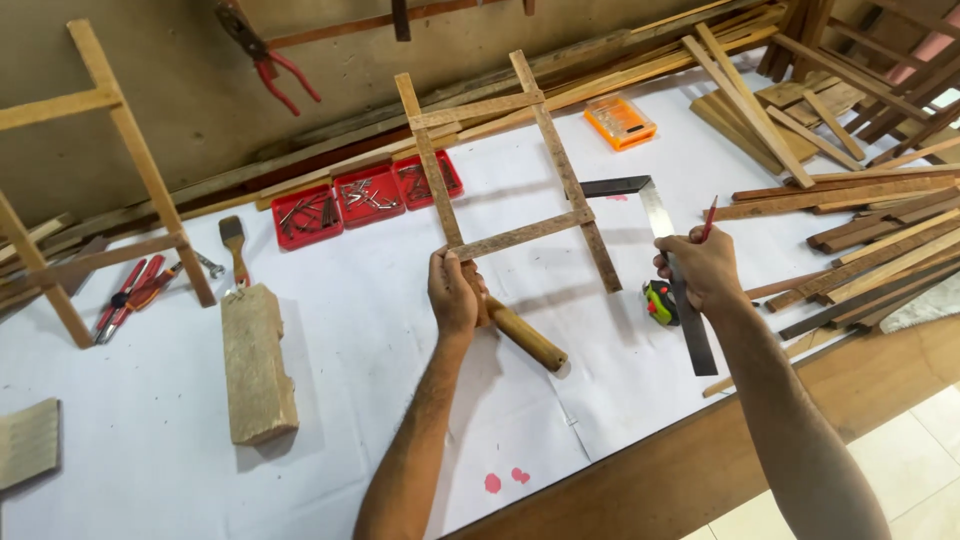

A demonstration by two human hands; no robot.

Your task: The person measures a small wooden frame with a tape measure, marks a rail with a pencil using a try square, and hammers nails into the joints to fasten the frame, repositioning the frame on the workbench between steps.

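A: What do the hands hold?

B: The left hand (455, 293) is closed around one rail of a wooden frame (510, 170) lying on the white bench (380, 330), over a hammer handle (528, 337). The right hand (703, 268) grips a red pencil (708, 219) and rests on a metal square (672, 262).

A: And farther off?

B: Red trays (367, 196) of nails, an orange box (620, 121), then stacked slats (870, 250).

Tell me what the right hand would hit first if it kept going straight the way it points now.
Probably the steel blade of the try square: the right hand, holding a red pencil, points up and left over it. Depth is unclear.
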